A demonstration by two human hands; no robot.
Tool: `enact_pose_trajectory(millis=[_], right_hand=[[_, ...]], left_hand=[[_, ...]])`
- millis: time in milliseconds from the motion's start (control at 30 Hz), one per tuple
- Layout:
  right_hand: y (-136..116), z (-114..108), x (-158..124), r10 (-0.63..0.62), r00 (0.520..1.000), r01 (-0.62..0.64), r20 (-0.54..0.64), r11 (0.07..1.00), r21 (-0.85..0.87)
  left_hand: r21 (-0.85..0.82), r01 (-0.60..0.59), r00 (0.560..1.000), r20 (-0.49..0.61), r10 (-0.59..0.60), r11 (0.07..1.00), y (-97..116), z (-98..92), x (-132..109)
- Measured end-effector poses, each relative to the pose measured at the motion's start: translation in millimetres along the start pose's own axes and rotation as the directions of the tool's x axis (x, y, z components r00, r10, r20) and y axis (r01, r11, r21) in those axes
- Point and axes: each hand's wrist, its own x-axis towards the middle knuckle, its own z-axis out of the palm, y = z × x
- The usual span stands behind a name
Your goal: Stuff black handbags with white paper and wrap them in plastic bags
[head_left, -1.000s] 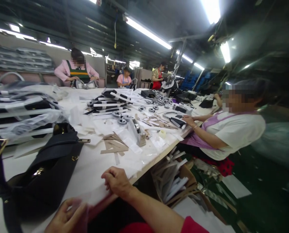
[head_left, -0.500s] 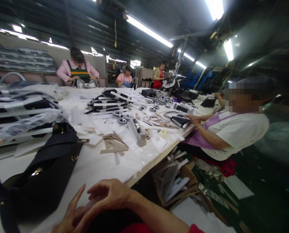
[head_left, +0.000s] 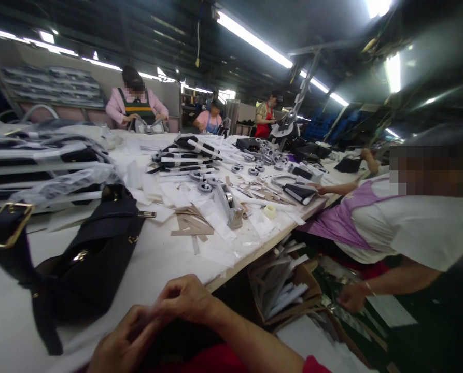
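Note:
My left hand (head_left: 123, 336) and my right hand (head_left: 186, 299) meet at the front edge of the table, fingertips pressed together. Both are closed in a pinch; whatever lies between the fingers is too small or blurred to name. To their left a black handbag (head_left: 95, 259) lies on the white tabletop (head_left: 153, 264), with gold-coloured fittings. Its black strap (head_left: 13, 248) with a large gold buckle loops up at the left. Neither hand touches the bag.
A tape dispenser (head_left: 231, 207), brown card strips (head_left: 192, 223) and a tape roll (head_left: 269, 211) lie ahead. Wrapped black bag parts (head_left: 48, 171) are stacked at left. A co-worker (head_left: 421, 223) sits at right, near a carton of scraps (head_left: 309, 290). Other people work across the table.
My hands have gone from spread fingers to fingertips pinched together. The view has shifted left. The co-worker at right has lowered one hand from the table toward the scraps below.

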Motion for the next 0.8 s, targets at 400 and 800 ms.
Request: enact_pose_trajectory(millis=[400, 800], right_hand=[[-19.3, 40.8, 15.5, -0.086, 0.991, 0.107, 0.104, 0.971, -0.215], [-23.9, 130.0, 38.1, -0.062, 0.973, 0.133, 0.222, 0.938, -0.319]], left_hand=[[-0.282, 0.275, 0.95, -0.067, -0.304, 0.919, 8.0, -36.3, -42.3], [-0.593, 0.277, 0.82, -0.264, -0.507, 0.756, -43.0, -101.6, -99.2]])
